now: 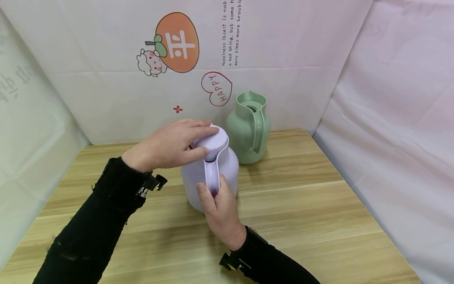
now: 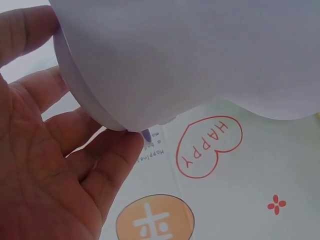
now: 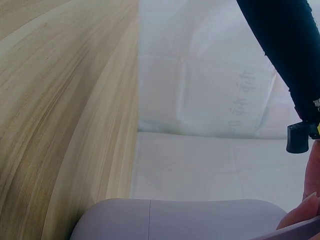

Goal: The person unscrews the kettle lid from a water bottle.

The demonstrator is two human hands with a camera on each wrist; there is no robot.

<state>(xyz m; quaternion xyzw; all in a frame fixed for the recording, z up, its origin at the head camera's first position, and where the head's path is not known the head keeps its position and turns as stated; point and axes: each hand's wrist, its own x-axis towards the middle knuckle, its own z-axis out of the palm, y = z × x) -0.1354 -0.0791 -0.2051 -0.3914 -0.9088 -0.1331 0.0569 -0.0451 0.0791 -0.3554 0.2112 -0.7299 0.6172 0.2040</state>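
A lilac thermos jug stands in the middle of the table in the head view. Its round lid sits at the mouth. My left hand grips this lid from the left, thumb on the near side and fingers over the far side. In the left wrist view, the left fingers curl at the lid's rim. Lower down, my right hand holds the jug's handle, its thumb along the left side. The right wrist view shows the jug's side along the bottom.
Behind and to the right stands a green thermos jug with an open top, close to the lilac one. The wooden table ends at a white printed cloth at the back. More cloth hangs along both sides.
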